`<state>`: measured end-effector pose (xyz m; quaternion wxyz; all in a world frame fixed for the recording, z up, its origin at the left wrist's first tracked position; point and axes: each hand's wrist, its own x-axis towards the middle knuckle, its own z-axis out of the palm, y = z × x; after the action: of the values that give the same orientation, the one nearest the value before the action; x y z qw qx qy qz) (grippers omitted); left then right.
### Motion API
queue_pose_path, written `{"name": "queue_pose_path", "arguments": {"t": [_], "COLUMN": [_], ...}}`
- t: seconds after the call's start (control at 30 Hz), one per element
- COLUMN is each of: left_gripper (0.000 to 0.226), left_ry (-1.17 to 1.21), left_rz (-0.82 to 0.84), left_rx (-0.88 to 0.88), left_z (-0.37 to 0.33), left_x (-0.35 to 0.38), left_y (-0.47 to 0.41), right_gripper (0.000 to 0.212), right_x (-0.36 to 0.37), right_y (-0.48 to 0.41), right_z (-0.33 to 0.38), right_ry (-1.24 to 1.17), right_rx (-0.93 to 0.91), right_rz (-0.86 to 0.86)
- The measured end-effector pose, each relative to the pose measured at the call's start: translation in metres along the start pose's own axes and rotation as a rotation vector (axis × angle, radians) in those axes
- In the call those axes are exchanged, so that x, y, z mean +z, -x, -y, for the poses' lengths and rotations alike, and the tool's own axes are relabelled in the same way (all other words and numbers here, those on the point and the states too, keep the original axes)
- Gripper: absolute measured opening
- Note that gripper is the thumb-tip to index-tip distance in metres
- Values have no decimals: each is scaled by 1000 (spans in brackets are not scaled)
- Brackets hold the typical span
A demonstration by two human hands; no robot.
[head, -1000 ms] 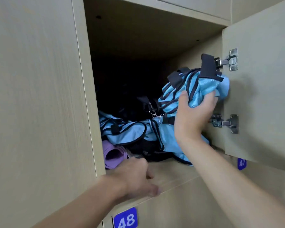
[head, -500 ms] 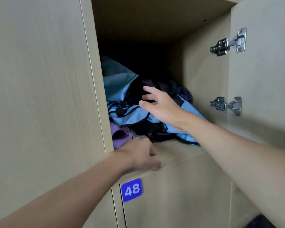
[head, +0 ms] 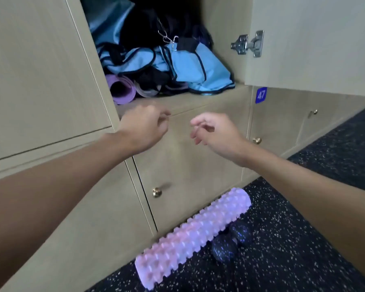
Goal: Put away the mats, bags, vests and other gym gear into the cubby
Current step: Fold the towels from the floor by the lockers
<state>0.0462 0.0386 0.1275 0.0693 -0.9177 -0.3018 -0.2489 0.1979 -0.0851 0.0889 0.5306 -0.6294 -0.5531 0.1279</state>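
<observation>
Hands empty, fingers loosely curled: left hand (head: pixel 143 128), right hand (head: pixel 216 131). Pink foam roller (head: pixel 193 232) lies on floor (head: pixel 303 239) below them, long axis along lockers (head: pixel 188 165); far end nearer right hand.

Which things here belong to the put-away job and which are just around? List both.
Job: blue bags and purple mat, both in the cubby; pink roller and dark ball, on the floor.
Just around: door hinge, 47 plate, brass knob.

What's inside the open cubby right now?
Visible: light blue vests piled over black gear, rolled purple mat at front left. The dark back behind the pile is hidden.
</observation>
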Motion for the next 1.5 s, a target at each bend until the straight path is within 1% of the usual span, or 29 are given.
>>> {"name": "queue_pose_path", "arguments": {"t": [0.07, 0.1, 0.13, 0.17, 0.2, 0.27, 0.33, 0.4, 0.5, 0.6, 0.63, 0.7, 0.73, 0.77, 0.83, 0.9, 1.0, 1.07, 1.17, 1.27, 1.37, 1.43, 1.5], "left_gripper": [26, 27, 28, 30, 33, 36, 29, 24, 33, 47, 54, 76, 86, 91, 89, 74, 47, 37, 37, 39, 38, 39, 42], "left_ry": [-3, 38, 100, 156, 191, 218, 228, 230, 166, 171, 181, 213, 233, 249, 281, 374, 516, 580, 609, 648, 724, 775, 826], "left_rz": [-79, -68, -15, 72, 181, 423, 632, 780, 931, 1039, 1071, 1127, 1132, 1125, 1076, 990, 857, 787, 688, 566, 420, 332, 276], "left_rx": [140, 209, 254, 264, 241, 133, 33, -34, -93, -196, -238, -325, -362, -400, -466, -550, -653, -678, -671, -651, -595, -535, -497], "left_z": [-5, -7, -9, -10, -12, -15, -17, -19, -17, -11, -9, -6, -5, -4, -4, -6, -13, -16, -18, -16, -17, -21, -25], "left_x": [17, 27, 38, 50, 62, 84, 106, 124, 148, 164, 168, 174, 177, 182, 191, 196, 198, 199, 196, 183, 162, 149, 137], "left_y": [32, 49, 68, 89, 110, 154, 198, 239, 291, 333, 344, 366, 376, 386, 400, 406, 406, 403, 382, 342, 294, 263, 233], "right_gripper": [18, 17, 16, 15, 15, 17, 16, 12, 5, 31, 39, 53, 58, 62, 66, 67, 69, 70, 68, 75, 82, 86, 91], "right_x": [16, 25, 33, 41, 49, 65, 83, 103, 138, 167, 173, 182, 183, 186, 190, 194, 201, 203, 197, 186, 169, 156, 147], "right_y": [32, 48, 66, 83, 101, 136, 168, 195, 229, 255, 263, 276, 281, 287, 297, 304, 307, 304, 290, 268, 241, 222, 203], "right_z": [-24, -38, -52, -64, -75, -92, -104, -115, -129, -140, -143, -149, -153, -158, -168, -174, -178, -178, -172, -159, -140, -126, -116], "right_ry": [1, -3, 9, 45, 96, 150, 145, 127, 60, 13, 19, 52, 71, 92, 151, 203, 217, 140, -63, -242, -455, -528, -575], "right_rx": [53, 102, 160, 212, 252, 308, 353, 389, 488, 625, 629, 623, 623, 628, 604, 575, 590, 608, 660, 638, 562, 475, 396], "right_rz": [118, 178, 240, 298, 357, 472, 554, 628, 674, 681, 705, 780, 814, 837, 845, 834, 847, 847, 796, 651, 537, 454, 328]}}
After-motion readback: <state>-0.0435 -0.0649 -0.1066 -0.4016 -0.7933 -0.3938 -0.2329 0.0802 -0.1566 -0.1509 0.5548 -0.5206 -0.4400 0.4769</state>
